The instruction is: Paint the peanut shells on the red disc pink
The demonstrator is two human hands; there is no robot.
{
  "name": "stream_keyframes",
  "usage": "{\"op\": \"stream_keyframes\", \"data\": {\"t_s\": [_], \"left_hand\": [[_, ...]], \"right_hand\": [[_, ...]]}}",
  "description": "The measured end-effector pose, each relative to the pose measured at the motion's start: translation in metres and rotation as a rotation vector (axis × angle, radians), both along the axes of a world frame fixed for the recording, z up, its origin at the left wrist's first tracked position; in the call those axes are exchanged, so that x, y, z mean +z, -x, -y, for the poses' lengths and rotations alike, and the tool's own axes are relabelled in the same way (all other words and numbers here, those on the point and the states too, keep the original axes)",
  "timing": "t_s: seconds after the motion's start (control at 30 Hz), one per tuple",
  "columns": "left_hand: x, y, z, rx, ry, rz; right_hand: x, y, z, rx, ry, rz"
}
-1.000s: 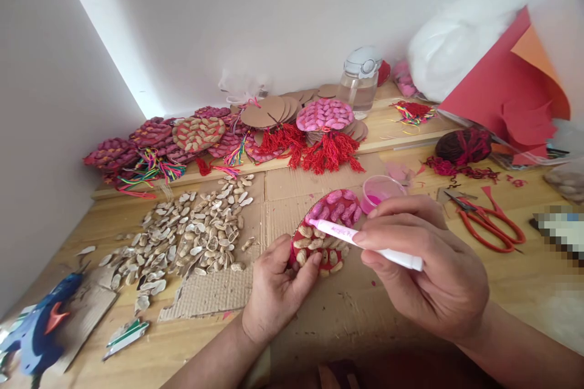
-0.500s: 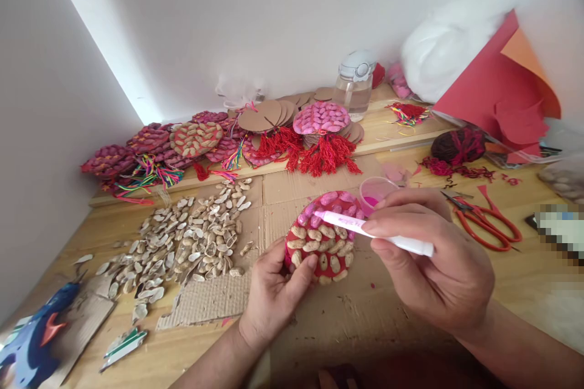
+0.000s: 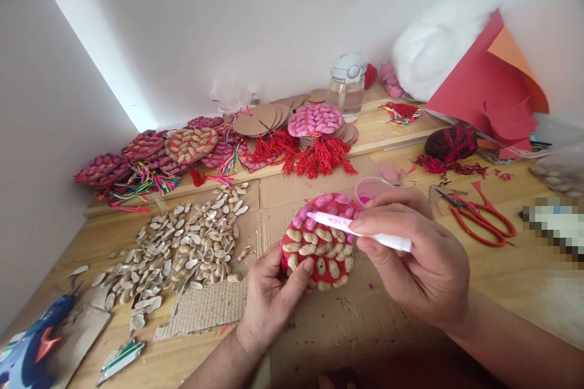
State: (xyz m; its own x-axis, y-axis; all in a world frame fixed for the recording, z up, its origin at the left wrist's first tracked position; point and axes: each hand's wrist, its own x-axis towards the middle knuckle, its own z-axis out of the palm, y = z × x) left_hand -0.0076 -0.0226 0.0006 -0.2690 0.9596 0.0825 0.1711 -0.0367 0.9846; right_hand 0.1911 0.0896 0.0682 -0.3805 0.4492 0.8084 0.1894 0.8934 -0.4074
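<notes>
- Since the earlier frames, the right hand (image 3: 420,249) has shifted leftward with the marker (image 3: 333,221), and the peanut-covered disc (image 3: 318,244) faces up more fully; the whole view has swung slightly too.
- Right thumb and leading fingers pinch the marker's barrel, the others curled beneath. The disc sits left of these fingertips, with the marker's tip at or just over its upper-left shells.
- Left hand (image 3: 276,289): thumb pressed on the disc's lower-left face. Its other fingers go behind, so I cannot tell whether they are spread.
- Held at one side only, the disc could pivot if the tip pushes hard on the edge far from the left thumb.
- Rounded shells could make the tip skid, leaving pink on the red backing or on the bare shells (image 3: 308,249) just above the left thumb.
- Right fingers hang close to the pink shells (image 3: 323,200) at the disc's right; a dip could smear them if wet, which I cannot tell.
- Heavy left-thumb pressure might crack or loosen a shell.
- Just beyond the right fingers stands a clear cup (image 3: 359,193) with pink inside; a careless backward sweep of the knuckles could tip it.
</notes>
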Motion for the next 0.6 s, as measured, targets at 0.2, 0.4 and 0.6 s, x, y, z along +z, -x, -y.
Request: {"op": "stream_keyframes", "data": {"t_s": [0.2, 0.4, 0.6], "left_hand": [[0.0039, -0.0016, -0.0012, -0.011, 0.009, 0.072], [0.0020, -0.0009, -0.0014, -0.021, 0.016, 0.041], [0.0017, -0.0009, -0.0012, -0.025, 0.017, 0.060]], "right_hand": [[-0.0029, -0.0017, -0.0010, -0.045, 0.027, 0.002], [-0.0049, -0.0015, -0.0022, 0.001, 0.023, -0.007], [-0.0040, -0.0023, -0.0029, -0.046, 0.025, 0.004]]}}
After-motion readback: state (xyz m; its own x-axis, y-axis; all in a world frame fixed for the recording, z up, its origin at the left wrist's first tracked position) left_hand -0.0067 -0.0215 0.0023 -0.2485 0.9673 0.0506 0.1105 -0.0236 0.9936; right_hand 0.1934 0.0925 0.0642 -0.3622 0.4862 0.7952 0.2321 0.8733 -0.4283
